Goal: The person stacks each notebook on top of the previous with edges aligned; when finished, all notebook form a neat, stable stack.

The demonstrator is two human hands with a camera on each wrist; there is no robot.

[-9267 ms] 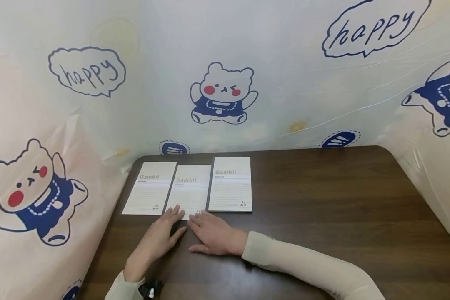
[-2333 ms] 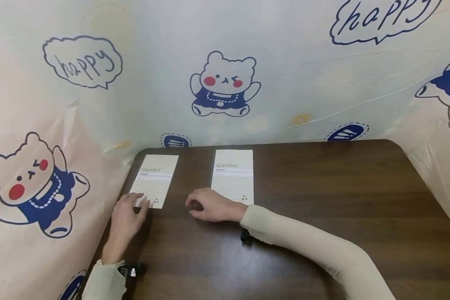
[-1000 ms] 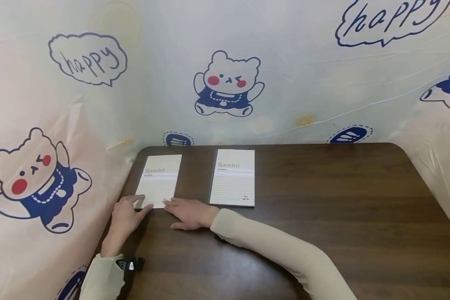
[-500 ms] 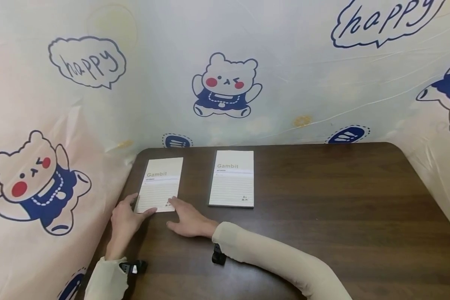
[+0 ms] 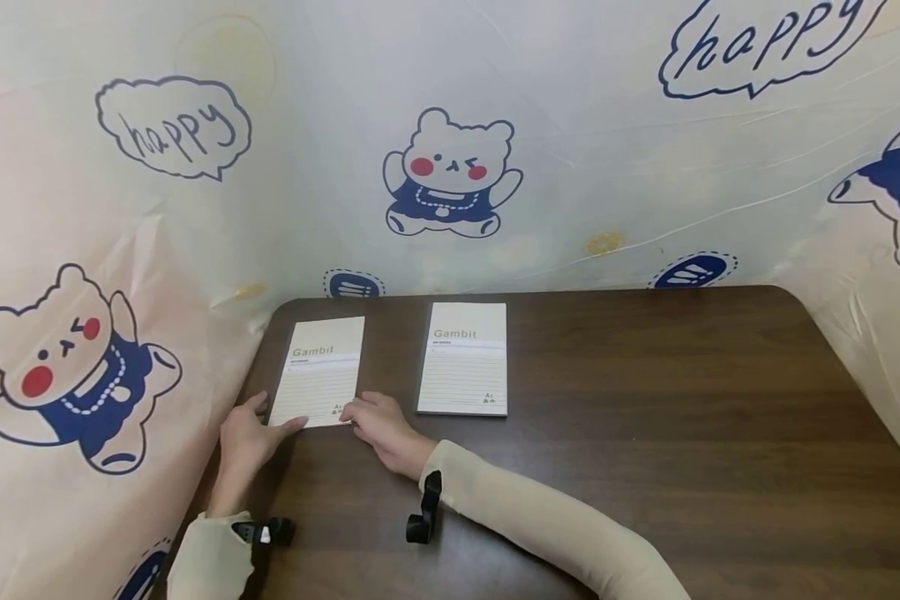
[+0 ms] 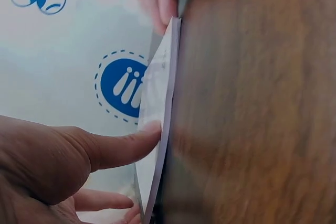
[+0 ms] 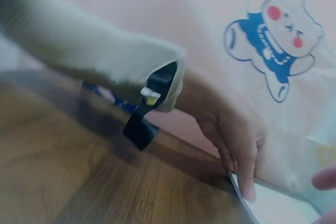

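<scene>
A white lined Gambit notebook [image 5: 318, 379] lies at the far left of the table. My left hand [image 5: 246, 440] grips its near left corner, thumb on top and the other fingers at the side edge. In the left wrist view the thumb [image 6: 123, 148] presses on the notebook's [image 6: 156, 95] cover beside the near edge. My right hand [image 5: 390, 433] holds the near right corner, its fingers bent at the right edge. A second Gambit notebook [image 5: 462, 367] lies to the right, apart from both hands.
The dark wooden table [image 5: 645, 417] extends far to the right. Printed sheeting [image 5: 570, 167] with bears rises behind the table and at both sides. Black wrist devices [image 5: 420, 525] hang from the sleeve cuffs.
Three notebooks lay side by side at first; two show now. The left notebook has shifted slightly rightward. My right hand, outstretched half a second ago, now bends its fingers at the notebook's corner.
</scene>
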